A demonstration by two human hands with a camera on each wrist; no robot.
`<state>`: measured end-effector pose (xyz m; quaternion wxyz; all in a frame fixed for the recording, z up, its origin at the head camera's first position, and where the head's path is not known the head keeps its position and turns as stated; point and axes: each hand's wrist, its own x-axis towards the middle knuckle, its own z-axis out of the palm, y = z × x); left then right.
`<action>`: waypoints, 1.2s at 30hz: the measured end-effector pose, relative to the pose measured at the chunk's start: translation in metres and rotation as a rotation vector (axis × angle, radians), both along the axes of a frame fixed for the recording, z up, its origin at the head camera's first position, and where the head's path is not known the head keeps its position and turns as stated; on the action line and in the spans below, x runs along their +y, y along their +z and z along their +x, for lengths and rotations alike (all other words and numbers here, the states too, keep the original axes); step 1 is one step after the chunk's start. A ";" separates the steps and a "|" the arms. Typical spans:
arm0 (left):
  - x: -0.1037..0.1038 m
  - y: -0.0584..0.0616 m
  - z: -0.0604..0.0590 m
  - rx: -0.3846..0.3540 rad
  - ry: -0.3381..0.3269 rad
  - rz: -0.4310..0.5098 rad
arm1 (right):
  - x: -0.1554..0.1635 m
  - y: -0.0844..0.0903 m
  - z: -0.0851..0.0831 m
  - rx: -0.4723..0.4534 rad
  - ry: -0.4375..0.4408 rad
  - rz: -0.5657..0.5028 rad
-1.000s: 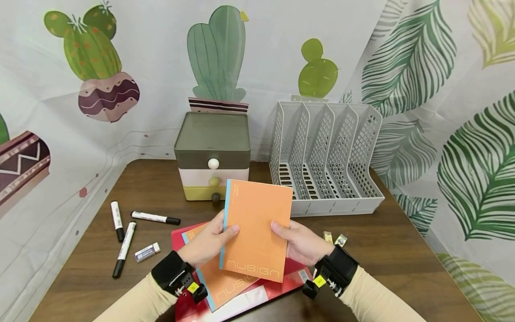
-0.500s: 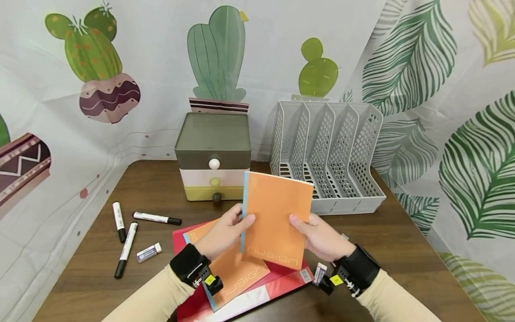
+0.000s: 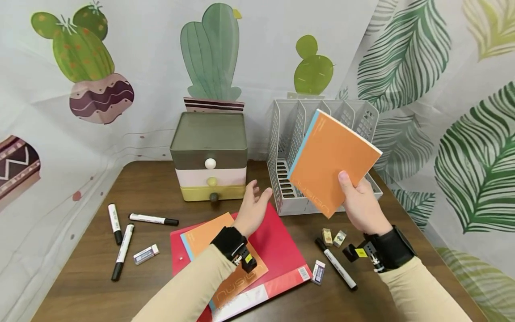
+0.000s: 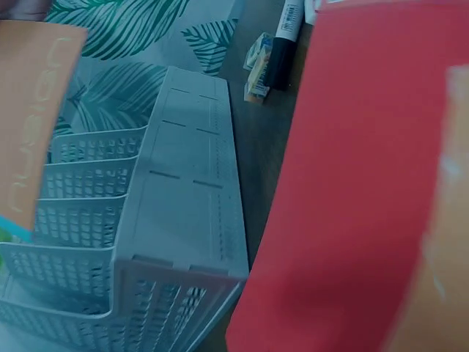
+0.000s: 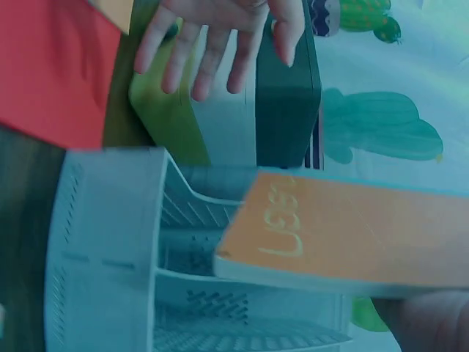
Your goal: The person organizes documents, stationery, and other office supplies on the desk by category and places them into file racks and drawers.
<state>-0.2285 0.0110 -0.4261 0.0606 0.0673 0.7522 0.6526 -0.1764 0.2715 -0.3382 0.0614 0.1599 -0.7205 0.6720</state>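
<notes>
My right hand (image 3: 362,203) grips an orange notebook (image 3: 334,161) with a blue spine by its lower right edge, thumb on the cover. The notebook is raised and tilted, overlapping the grey file rack (image 3: 289,206) in the head view; the right wrist view shows its lower corner near the rack's compartments. My left hand (image 3: 254,208) holds nothing, its fingers loosely extended above the red folder (image 3: 277,241). In the right wrist view the left hand (image 5: 220,37) has its fingers spread. A second orange notebook (image 3: 209,228) lies on the folder, partly hidden by my left forearm.
A small drawer box (image 3: 209,134) with round knobs stands left of the rack. Several markers lie about, one marker (image 3: 335,264) at the right. An eraser (image 3: 318,272) sits beside the folder, another eraser (image 3: 146,254) at the left. Two small boxed items (image 3: 333,237) lie before the rack.
The notebook went from both hands to the right hand alone, moving up and right toward the rack and tilting. My left hand let go of it and stays over the folder.
</notes>
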 end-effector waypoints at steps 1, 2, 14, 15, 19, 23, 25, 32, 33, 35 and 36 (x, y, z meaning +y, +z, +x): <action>0.006 -0.001 -0.003 0.005 0.018 0.001 | 0.000 0.002 -0.001 0.028 -0.061 0.044; 0.012 -0.003 -0.006 0.011 0.034 0.006 | -0.001 0.003 -0.003 0.059 -0.124 0.091; 0.044 -0.017 -0.028 0.033 0.081 -0.012 | -0.014 -0.005 -0.049 0.356 -0.475 0.341; 0.046 -0.019 -0.031 0.042 0.080 -0.023 | -0.015 -0.007 -0.054 0.346 -0.487 0.342; 0.056 -0.029 -0.039 0.064 0.047 -0.047 | -0.014 -0.015 -0.074 0.307 -0.511 0.352; 0.061 -0.038 -0.044 0.045 0.014 -0.079 | -0.012 -0.025 -0.094 0.251 -0.490 0.404; 0.062 -0.041 -0.046 0.039 0.006 -0.068 | -0.012 -0.031 -0.103 0.207 -0.473 0.435; 0.059 -0.046 -0.052 0.012 -0.040 -0.025 | -0.008 -0.048 -0.130 0.122 -0.486 0.498; 0.058 -0.045 -0.052 0.011 -0.045 -0.032 | -0.008 -0.050 -0.133 0.120 -0.492 0.504; 0.057 -0.043 -0.052 0.011 -0.048 -0.044 | -0.009 -0.054 -0.138 0.117 -0.501 0.507; 0.057 -0.042 -0.052 0.013 -0.049 -0.052 | -0.010 -0.056 -0.140 0.113 -0.503 0.507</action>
